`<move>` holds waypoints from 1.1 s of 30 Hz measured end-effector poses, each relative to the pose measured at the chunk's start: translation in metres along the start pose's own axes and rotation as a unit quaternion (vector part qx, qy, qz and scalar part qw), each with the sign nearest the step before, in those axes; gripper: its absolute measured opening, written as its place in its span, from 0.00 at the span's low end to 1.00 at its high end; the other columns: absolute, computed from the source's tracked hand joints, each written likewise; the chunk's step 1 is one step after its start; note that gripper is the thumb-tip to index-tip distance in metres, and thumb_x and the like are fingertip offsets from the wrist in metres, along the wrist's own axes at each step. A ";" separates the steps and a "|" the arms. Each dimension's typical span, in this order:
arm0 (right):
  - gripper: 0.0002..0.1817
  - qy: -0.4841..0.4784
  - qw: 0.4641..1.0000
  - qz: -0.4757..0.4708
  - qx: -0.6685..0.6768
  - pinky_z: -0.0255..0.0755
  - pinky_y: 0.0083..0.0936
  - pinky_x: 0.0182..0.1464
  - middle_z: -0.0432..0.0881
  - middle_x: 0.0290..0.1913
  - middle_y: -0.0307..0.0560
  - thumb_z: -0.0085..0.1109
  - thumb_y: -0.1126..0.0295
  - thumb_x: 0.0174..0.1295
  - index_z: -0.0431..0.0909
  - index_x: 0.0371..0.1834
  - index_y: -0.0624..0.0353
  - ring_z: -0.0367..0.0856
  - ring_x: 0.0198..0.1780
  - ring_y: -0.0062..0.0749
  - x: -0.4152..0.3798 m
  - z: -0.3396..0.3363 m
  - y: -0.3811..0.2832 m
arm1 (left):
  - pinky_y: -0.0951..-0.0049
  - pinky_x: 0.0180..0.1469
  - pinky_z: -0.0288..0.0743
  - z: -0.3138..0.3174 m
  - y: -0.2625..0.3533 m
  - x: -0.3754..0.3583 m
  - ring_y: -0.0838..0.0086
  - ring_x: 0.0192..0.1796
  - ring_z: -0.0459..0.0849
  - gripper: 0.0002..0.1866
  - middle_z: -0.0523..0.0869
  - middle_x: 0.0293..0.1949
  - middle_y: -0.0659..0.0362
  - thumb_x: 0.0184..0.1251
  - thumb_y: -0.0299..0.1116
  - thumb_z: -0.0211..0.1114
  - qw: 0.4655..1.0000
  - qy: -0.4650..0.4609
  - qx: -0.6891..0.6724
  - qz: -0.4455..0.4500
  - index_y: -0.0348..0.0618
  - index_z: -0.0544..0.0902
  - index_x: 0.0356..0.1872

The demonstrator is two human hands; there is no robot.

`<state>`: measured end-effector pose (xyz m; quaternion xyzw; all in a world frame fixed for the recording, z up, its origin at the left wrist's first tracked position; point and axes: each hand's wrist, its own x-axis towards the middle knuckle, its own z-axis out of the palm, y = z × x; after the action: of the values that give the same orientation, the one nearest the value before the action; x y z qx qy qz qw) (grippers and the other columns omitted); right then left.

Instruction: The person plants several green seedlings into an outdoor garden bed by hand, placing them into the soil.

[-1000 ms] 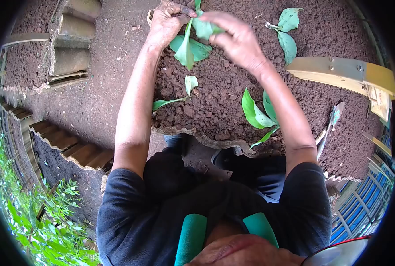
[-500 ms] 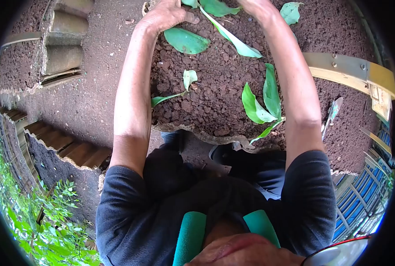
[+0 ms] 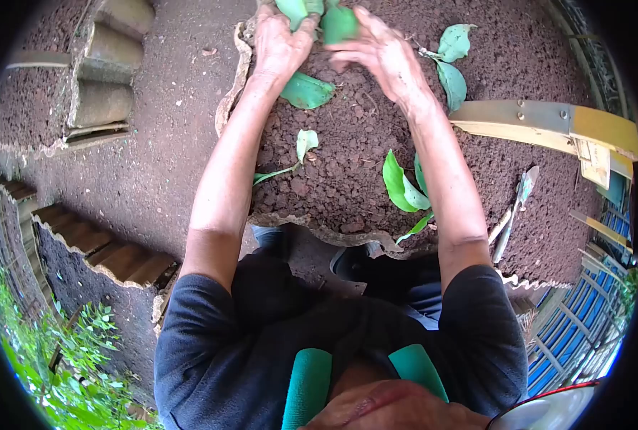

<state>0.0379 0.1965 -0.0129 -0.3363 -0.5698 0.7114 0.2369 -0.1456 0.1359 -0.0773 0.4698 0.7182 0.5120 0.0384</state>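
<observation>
At the top of the view my left hand [image 3: 283, 44] is closed on a green leafy plant [image 3: 294, 10], its thumb pressed to the leaves. Facing it, my right hand [image 3: 380, 54] is beside a blurred green leaf [image 3: 339, 26]; whether its fingers hold that leaf is unclear. A broad leaf [image 3: 307, 91] lies on the brown soil [image 3: 333, 140] just below my left wrist. Lower in the bed stand a small two-leaved plant [image 3: 305, 145] and a larger plant [image 3: 403, 185], partly covered by my right forearm.
Another plant [image 3: 454, 44] is right of my right hand. A yellow-ended curved wooden piece [image 3: 527, 125] crosses the soil. A soil-marked hand tool [image 3: 514, 208] lies at the right. Corrugated sheets [image 3: 111, 68] edge a bed at the left. Foliage [image 3: 68, 365] fills the lower left.
Both hands have come lower in the view and closer together. The long pale-green leaf between them is no longer stretched across the soil. The plant at the upper right shows more fully.
</observation>
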 end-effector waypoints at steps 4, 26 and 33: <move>0.24 0.049 0.980 -0.056 -0.182 0.77 0.39 0.63 0.88 0.54 0.60 0.56 0.59 0.75 0.82 0.59 0.73 0.86 0.57 0.48 0.003 0.010 -0.025 | 0.66 0.56 0.82 -0.002 0.006 0.006 0.62 0.48 0.91 0.20 0.92 0.43 0.47 0.63 0.39 0.77 0.982 0.006 -0.081 -0.173 0.30 0.84 0.43; 0.12 0.140 0.802 -0.097 -0.572 0.79 0.45 0.54 0.88 0.38 0.56 0.63 0.71 0.59 0.88 0.44 0.62 0.87 0.48 0.52 -0.266 -0.102 0.007 | 0.68 0.42 0.82 -0.206 0.214 -0.171 0.70 0.37 0.88 0.05 0.91 0.42 0.51 0.65 0.26 0.71 0.926 -0.368 -0.042 0.070 0.34 0.88 0.36; 0.09 0.042 0.987 -0.120 -0.100 0.77 0.24 0.38 0.90 0.34 0.44 0.63 0.74 0.68 0.89 0.45 0.67 0.85 0.35 0.23 -0.306 -0.021 -0.071 | 0.66 0.49 0.88 -0.124 0.265 -0.190 0.70 0.44 0.91 0.19 0.91 0.44 0.56 0.71 0.41 0.75 0.772 -0.389 -0.367 -0.343 0.38 0.86 0.54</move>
<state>0.2530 0.0068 0.1168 -0.3166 -0.6637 0.6030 0.3093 0.0617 -0.0778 0.1051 0.3013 0.5131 0.4632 0.6568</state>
